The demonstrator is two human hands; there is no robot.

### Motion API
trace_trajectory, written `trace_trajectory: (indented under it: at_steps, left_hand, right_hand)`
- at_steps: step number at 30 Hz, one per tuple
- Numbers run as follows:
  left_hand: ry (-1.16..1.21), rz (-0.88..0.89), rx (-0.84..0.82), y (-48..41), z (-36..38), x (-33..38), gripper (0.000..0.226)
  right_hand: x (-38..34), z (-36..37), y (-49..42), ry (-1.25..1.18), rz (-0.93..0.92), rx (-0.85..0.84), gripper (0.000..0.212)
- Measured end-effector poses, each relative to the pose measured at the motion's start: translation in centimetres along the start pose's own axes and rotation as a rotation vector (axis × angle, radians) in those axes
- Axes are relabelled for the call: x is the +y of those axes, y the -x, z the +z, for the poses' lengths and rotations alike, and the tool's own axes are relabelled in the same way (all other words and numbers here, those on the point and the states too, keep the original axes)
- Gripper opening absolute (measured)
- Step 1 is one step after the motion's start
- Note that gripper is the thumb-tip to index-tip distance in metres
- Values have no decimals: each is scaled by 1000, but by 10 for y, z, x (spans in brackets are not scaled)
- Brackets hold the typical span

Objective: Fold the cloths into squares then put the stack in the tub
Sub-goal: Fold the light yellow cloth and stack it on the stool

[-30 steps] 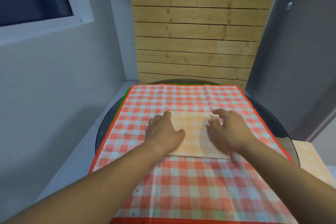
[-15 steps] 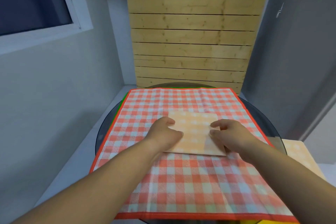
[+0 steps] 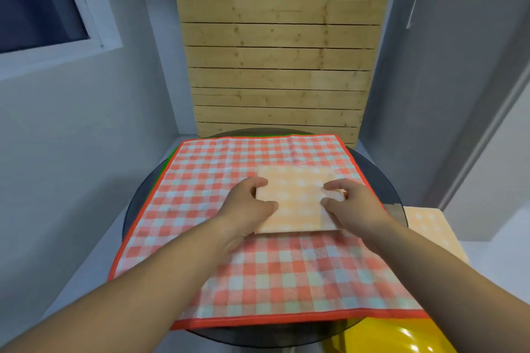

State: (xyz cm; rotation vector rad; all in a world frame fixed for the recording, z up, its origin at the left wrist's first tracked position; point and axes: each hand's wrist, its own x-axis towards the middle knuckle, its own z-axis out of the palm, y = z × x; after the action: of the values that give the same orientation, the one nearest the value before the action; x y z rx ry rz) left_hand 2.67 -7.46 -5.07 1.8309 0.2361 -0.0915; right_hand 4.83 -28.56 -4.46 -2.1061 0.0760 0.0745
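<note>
Home corner: round glass table (image 3: 137, 206), window (image 3: 37, 0), wood-plank wall panel (image 3: 281, 51).

Grey walls (image 3: 86, 123), wood-plank panel (image 3: 281, 51), window (image 3: 37, 0) left, round glass table (image 3: 381, 178).

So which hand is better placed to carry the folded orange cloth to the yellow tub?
Probably the right hand: it and the left hand grip the folded orange cloth, but the yellow tub shows at the near right.

left grip (image 3: 249, 205): fingers curled, pinching | right grip (image 3: 351, 205): fingers curled, pinching | forearms (image 3: 149, 278): both extended forward
</note>
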Motion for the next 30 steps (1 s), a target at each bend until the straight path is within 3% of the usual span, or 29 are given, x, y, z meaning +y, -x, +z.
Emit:
trace_trajectory:
  at_steps: [7,13,18,23,30]
  left_hand:
    - [-14,174,-89,12,93,20,86]
    - [46,302,-106,35,223,54,67]
    - [114,243,-141,58,324,44,73]
    - [167,164,-149,53,385,4,84]
    - [77,114,-93,-16,404,-53,86]
  right_hand:
    - [35,-80,21,108,-147,238,34]
    - [88,-177,39,81,-72,377,37]
    - [151,-232,49,106,20,395,39]
    - [222,-242,33,58,89,353,36]
    - [285,-206,-33,105,36,313,37]
